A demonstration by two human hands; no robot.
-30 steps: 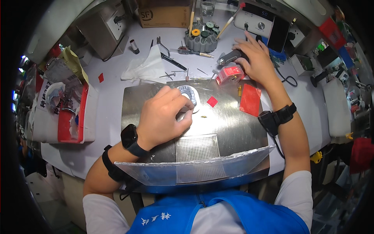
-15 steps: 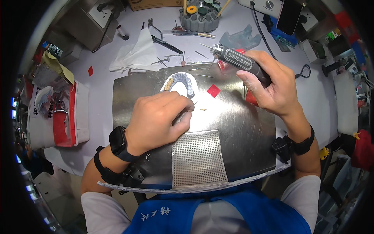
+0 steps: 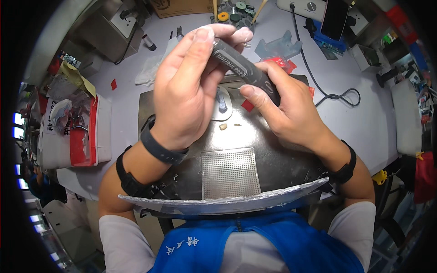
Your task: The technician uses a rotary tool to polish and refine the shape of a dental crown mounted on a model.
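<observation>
My right hand (image 3: 291,104) is wrapped around the rear of a dark grey rotary handpiece (image 3: 241,66), which slants up and to the left. Around its front end my left hand (image 3: 186,88) closes with thumb and fingers, hiding the tip and any bur in it. Beneath my left hand, a dental model (image 3: 222,102) on a white base is mostly covered; grey teeth show on its right side. Just in front of it lie a small tan tooth-shaped piece (image 3: 223,127) and a tiny gold-coloured pointed piece (image 3: 237,124).
A perforated metal plate (image 3: 231,173) lies on the dark metal work board (image 3: 282,168). At left stands a white and red bin (image 3: 104,132). Behind are a bur holder (image 3: 236,17), a grey-blue cradle (image 3: 280,45), a phone (image 3: 336,20) and a looped black cable (image 3: 334,96).
My left hand has risen from beside the dental model to the handpiece's front end and gripped it. The handpiece has shifted left and down. The tan piece now shows on the board.
</observation>
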